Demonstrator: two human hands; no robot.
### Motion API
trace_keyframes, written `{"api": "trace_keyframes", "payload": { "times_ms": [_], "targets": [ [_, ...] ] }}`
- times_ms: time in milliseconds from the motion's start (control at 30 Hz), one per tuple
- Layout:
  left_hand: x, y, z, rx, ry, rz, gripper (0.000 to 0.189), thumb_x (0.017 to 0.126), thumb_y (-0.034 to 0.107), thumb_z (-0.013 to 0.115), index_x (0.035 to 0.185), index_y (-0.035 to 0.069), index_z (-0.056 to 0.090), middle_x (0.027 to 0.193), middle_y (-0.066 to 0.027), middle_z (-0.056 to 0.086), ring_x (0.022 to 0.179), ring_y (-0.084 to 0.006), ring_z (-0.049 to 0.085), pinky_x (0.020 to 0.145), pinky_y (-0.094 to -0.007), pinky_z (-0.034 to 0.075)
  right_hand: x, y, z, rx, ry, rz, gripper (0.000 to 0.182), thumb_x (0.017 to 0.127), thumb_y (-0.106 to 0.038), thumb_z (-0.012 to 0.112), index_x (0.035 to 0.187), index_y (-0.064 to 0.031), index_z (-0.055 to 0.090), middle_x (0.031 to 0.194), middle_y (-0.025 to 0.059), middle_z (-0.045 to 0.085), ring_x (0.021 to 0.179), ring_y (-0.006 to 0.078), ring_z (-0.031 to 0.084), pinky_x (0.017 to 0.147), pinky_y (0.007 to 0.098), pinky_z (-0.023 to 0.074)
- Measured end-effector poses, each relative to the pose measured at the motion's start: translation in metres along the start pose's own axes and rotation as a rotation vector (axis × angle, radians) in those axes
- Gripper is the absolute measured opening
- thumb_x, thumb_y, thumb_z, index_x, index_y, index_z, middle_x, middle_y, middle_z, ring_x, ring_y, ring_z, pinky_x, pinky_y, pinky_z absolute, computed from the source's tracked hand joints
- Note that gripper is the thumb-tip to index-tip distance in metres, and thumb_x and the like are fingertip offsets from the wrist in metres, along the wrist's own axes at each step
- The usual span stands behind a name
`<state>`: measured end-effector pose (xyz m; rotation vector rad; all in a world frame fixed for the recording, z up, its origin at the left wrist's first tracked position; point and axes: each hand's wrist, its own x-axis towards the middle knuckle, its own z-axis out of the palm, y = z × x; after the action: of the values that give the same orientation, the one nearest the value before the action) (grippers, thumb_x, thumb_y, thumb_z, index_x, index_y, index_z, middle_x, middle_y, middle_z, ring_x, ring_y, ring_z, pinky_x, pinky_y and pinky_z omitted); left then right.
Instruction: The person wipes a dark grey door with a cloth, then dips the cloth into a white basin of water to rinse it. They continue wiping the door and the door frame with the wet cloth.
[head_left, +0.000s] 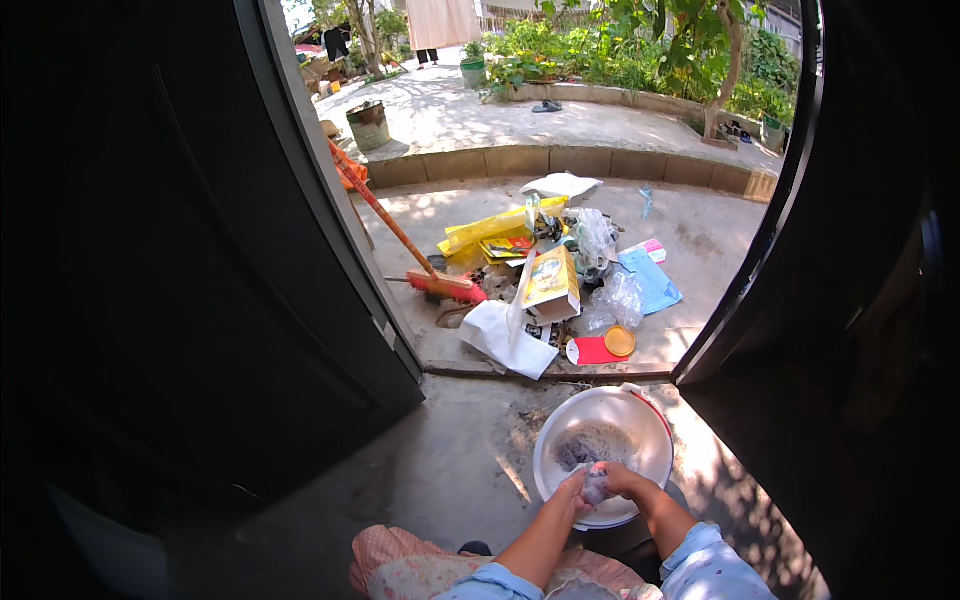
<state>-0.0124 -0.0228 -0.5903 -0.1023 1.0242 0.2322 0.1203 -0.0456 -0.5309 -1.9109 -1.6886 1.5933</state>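
A white plastic bucket (549, 499) with a red strip at its rim stands on the concrete floor before me. Grey, sudsy water (592, 442) lies inside it. Over the near part of the bucket, my left hand (573, 489) and my right hand (619, 480) are close together. Both grip a wet, light-coloured cloth (596, 486), bunched between them. My fingers partly hide the cloth, and I cannot tell its full shape.
Beyond the door sill (525, 373) lies a heap of litter with a yellow carton (551, 281), plastic bags (596, 236) and a red envelope (596, 350). A broom (405, 240) leans at the left. Dark door leaves (172, 225) flank the opening. A person (427, 57) stands far off behind hanging cloth.
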Motion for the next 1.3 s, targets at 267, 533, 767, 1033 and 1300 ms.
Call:
{"api": "trace_keyframes", "payload": {
  "times_ms": [267, 533, 767, 1033, 1300],
  "targets": [
    [0.022, 0.032, 0.017, -0.159, -0.413, 0.215, 0.033, 0.091, 0.038, 0.045, 0.101, 0.009, 0.058, 0.097, -0.0108, 0.063, 0.084, -0.0245, 0.062, 0.075, -0.0401, 0.053, -0.047, -0.098, -0.013, 0.055, 0.372, -0.235, 0.036, 0.079, -0.035, 0.061, 0.099, -0.0045, 0.062, 0.086, 0.0167, 0.064, 0.074, 0.0288, 0.063, 0.069, 0.0369, 0.0493],
    [-0.061, 0.007, 0.081, -0.271, -0.552, 0.314, 0.021, 0.093, 0.016, 0.041, 0.103, 0.009, 0.058, 0.102, -0.0077, 0.062, 0.091, -0.0228, 0.061, 0.082, -0.0389, 0.05, -0.026, -0.076, -0.036, -0.346, 0.932, -0.166, 0.017, 0.077, -0.021, 0.057, 0.085, -0.0056, 0.058, 0.083, 0.0174, 0.061, 0.076, 0.0377, 0.06, 0.07, 0.0472, 0.0475],
    [-0.034, 0.007, 0.035, -0.09, 0.138, 0.307, 0.048, 0.077, 0.027, 0.062, 0.119, 0.008, 0.049, 0.116, -0.0152, 0.049, 0.11, -0.0291, 0.046, 0.088, -0.0473, 0.045, -0.01, -0.03, -0.047, -0.465, 0.834, 0.007, 0.013, 0.084, -0.02, 0.056, 0.092, -0.0097, 0.059, 0.092, 0.0174, 0.058, 0.089, 0.0364, 0.058, 0.077, 0.047, 0.0457],
    [-0.043, -0.004, 0.025, -0.038, 0.262, 0.217, 0.055, 0.081, 0.035, 0.06, 0.128, 0.011, 0.044, 0.127, -0.016, 0.043, 0.115, -0.0346, 0.042, 0.095, -0.0535, 0.034, 0.02, 0.043, 0.004, -0.621, 0.042, 0.074, 0.028, 0.076, -0.013, 0.057, 0.102, -0.007, 0.061, 0.101, 0.0181, 0.063, 0.098, 0.0338, 0.06, 0.084, 0.0412, 0.0473],
    [-0.035, 0.015, 0.024, -0.104, -0.128, 0.193, 0.03, 0.092, 0.034, 0.045, 0.104, 0.009, 0.057, 0.104, -0.0095, 0.061, 0.085, -0.0231, 0.057, 0.077, -0.0403, 0.046, -0.048, -0.072, -0.022, 0.25, 0.126, -0.224, 0.035, 0.074, -0.024, 0.06, 0.105, -0.0063, 0.061, 0.091, 0.0147, 0.065, 0.085, 0.0304, 0.063, 0.081, 0.037, 0.0476]
  ]
}}
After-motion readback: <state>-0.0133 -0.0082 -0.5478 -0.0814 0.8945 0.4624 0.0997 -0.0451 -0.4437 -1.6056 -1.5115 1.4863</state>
